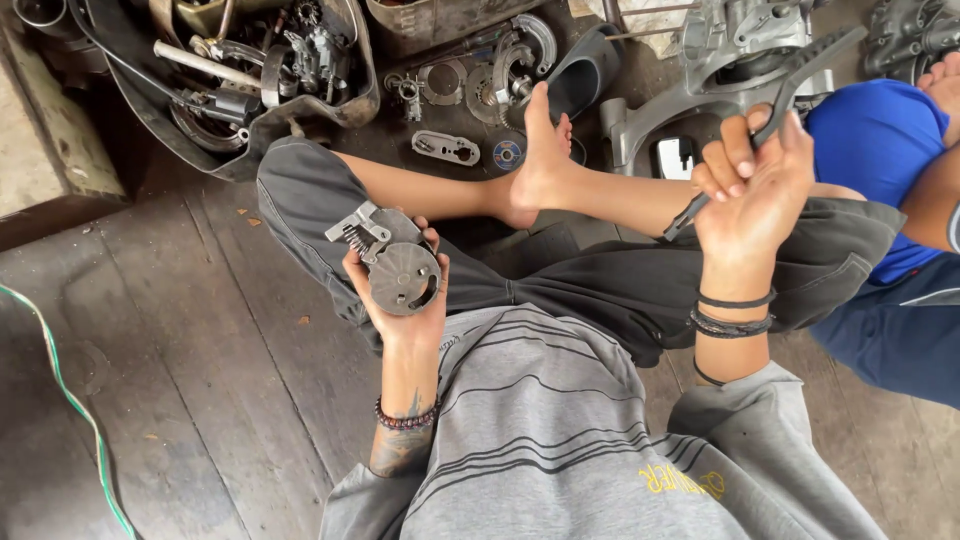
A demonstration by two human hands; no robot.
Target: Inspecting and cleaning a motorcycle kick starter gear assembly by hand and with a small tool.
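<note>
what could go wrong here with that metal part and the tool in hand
1. The round metal part sits in the left hand over the lap; if it slips it could land on the bare leg.
2. The right hand raises a dark tool close to the person in blue, who might get struck.
3. Loose metal parts lie by the bare foot, which could get cut.

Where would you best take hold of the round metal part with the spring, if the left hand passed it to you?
Probably by the round metal part's disc rim, coming from its free right side. The left hand cups it from below and the left, and the spring bracket juts out top-left, awkward to pinch. The right hand holds a dark pliers-like tool.
</note>
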